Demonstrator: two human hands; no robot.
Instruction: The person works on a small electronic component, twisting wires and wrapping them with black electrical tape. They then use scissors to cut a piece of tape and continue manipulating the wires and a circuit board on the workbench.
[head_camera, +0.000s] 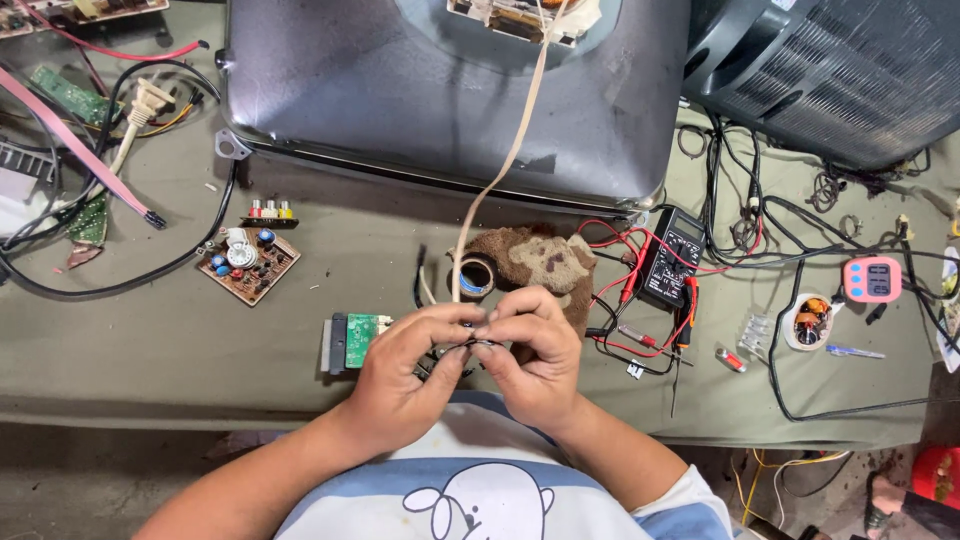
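My left hand (405, 375) and my right hand (532, 355) meet fingertip to fingertip at the front edge of the table, pinching a thin dark wire (458, 349) between them. A cream cable (505, 165) runs from the hands up to the back of a grey picture tube (380, 90). Just beyond my fingers lies a roll of black tape (475, 276) beside a brown cloth (545, 260). A small green circuit board (352, 340) sits left of my left hand.
A multimeter (672, 256) with red and black leads lies right of the cloth. A brown circuit board (248, 263) sits to the left, with loose cables beyond it. A pink timer (872, 279), a black set housing (850, 70) and tangled wires fill the right side.
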